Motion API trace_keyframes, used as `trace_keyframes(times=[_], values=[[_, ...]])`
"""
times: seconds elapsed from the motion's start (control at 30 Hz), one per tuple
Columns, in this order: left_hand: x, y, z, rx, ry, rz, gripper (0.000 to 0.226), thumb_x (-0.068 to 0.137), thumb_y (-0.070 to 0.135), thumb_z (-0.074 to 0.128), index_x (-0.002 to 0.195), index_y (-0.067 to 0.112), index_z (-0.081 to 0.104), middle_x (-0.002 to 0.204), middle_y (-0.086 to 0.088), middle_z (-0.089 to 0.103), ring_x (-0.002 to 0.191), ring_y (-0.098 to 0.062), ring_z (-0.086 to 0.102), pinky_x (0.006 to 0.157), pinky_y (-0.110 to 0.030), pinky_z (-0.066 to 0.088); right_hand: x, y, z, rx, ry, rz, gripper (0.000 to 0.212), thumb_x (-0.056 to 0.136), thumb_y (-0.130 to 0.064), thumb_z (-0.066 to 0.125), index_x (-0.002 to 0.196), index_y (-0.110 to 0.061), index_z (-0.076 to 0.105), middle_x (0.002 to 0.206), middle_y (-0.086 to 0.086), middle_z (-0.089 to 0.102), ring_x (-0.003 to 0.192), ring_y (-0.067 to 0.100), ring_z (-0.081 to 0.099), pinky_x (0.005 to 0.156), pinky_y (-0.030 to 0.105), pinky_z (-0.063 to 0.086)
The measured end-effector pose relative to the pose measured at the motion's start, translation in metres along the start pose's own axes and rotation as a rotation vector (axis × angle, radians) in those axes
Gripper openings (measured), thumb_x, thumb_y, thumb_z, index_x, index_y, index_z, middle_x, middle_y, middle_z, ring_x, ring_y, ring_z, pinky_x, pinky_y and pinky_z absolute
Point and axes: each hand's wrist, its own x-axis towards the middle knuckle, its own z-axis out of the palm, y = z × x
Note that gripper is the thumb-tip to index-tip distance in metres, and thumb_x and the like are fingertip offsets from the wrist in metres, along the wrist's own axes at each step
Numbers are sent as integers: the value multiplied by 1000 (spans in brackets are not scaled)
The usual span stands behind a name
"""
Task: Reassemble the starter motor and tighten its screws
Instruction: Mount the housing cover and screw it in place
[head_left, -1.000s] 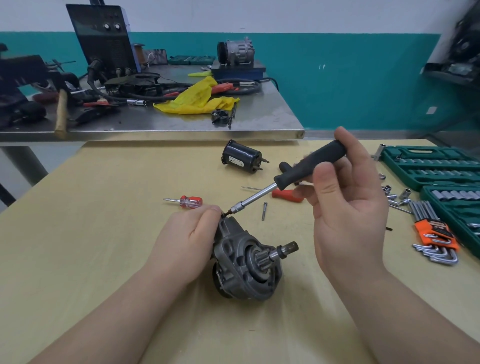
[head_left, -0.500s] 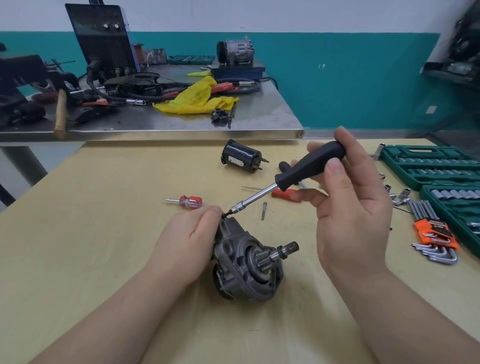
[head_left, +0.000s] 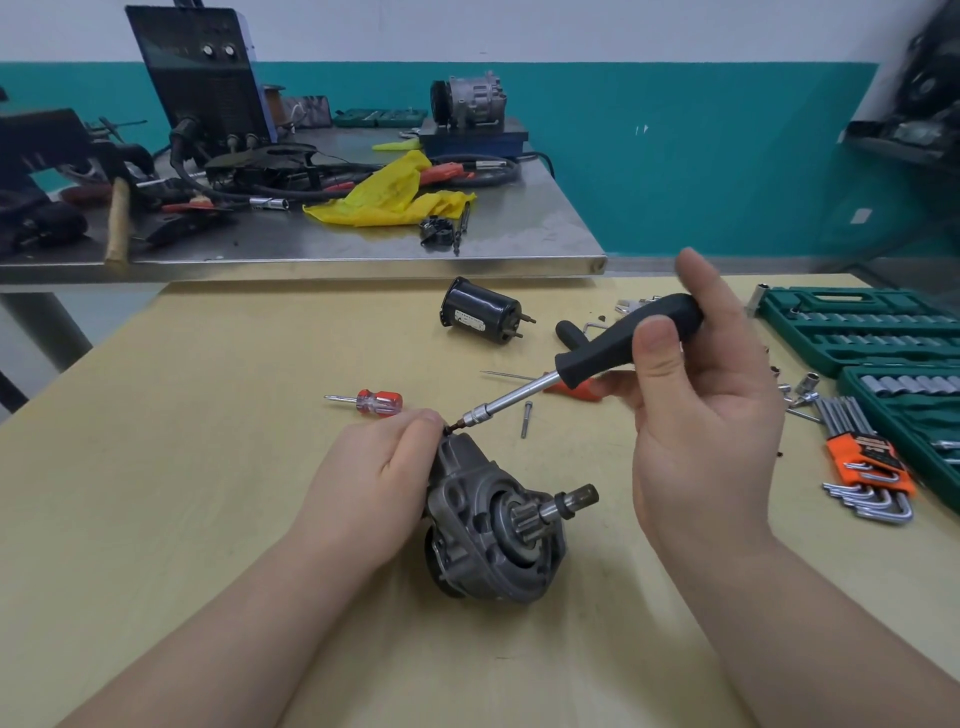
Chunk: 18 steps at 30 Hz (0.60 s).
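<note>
As the right hand (head_left: 696, 415) has re-gripped the screwdriver (head_left: 613, 353) handle between turns, left hand (head_left: 374, 478) clamps the motor (head_left: 493, 535); screw tightening continues.

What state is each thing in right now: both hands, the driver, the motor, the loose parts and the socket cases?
Left hand: grips the starter motor.
Right hand: holds the black-handled driver.
Black-handled driver: tilted, tip at the motor's top edge.
Starter motor: on the table, shaft pointing right.
Black cylinder: lying on its side, apart.
Loose screw: lying free.
Socket cases: open.
</note>
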Motion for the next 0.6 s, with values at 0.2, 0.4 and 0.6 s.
trace_keyframes(times=[0.2, 0.4, 0.6], values=[[1, -2, 0, 7, -3, 4, 36, 96, 40, 37, 65, 23, 34, 57, 7, 36, 58, -16, 32, 58, -40, 27, -4, 5, -5, 9, -89, 3, 47, 111, -17, 52, 153, -38, 53, 132, 12, 69, 113, 41, 71, 87, 54, 63], [1, -2, 0, 39, 3, 42, 33, 96, 39, 36, 69, 20, 37, 59, 3, 39, 60, -18, 36, 59, -42, 30, -2, 1, 2, -14, 15, -9, 40, 92, -46, 78, 131, -41, 70, 103, -7, 69, 90, 13, 72, 76, 45, 64], [2, -4, 0, 22, 3, 21, 33, 95, 39, 36, 67, 21, 34, 59, 4, 36, 61, -18, 34, 60, -42, 29, -2, 7, -7, 54, -37, 61, 46, 107, -26, 58, 153, -28, 56, 126, 11, 70, 110, 41, 73, 79, 47, 63]])
